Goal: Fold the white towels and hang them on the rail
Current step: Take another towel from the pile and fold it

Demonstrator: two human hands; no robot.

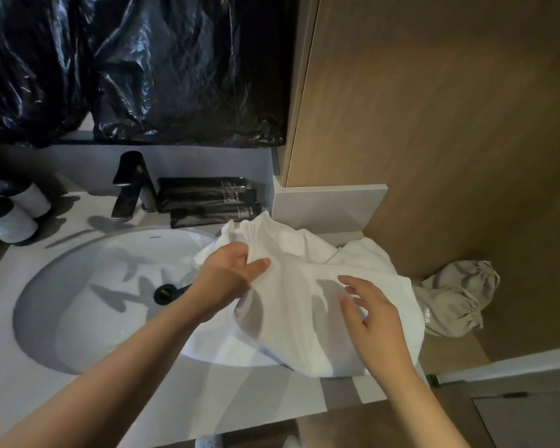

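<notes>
My left hand [230, 270] is clamped on the white towel [304, 286]: thumb and fingers pinch a bunched fold near its upper left part, lifting that fold a little. My right hand [372, 318] is spread, fingers straight and apart, over the towel's lower right part; I cannot tell whether the fingertips touch the cloth or hang just above it. The two hands are apart, with a stretch of towel between them.

The towel lies crumpled on the right end of the vanity counter [240, 389], draped over the right rim of the sink basin [110, 286] and reaching the counter's right edge. In the bottom of the basin is a black drain [165, 292].

Behind the basin stands a black tap [133, 185], and just to its right lie several black toiletry tubes [207, 198] against the back wall. Two bottles [13, 208], white with dark tops, stand at the counter's far left corner. A shiny black plastic sheet [143, 66] hangs above the counter. Past the counter's right edge, a beige cloth [456, 299] is bunched up against the wood panel [450, 124].
</notes>
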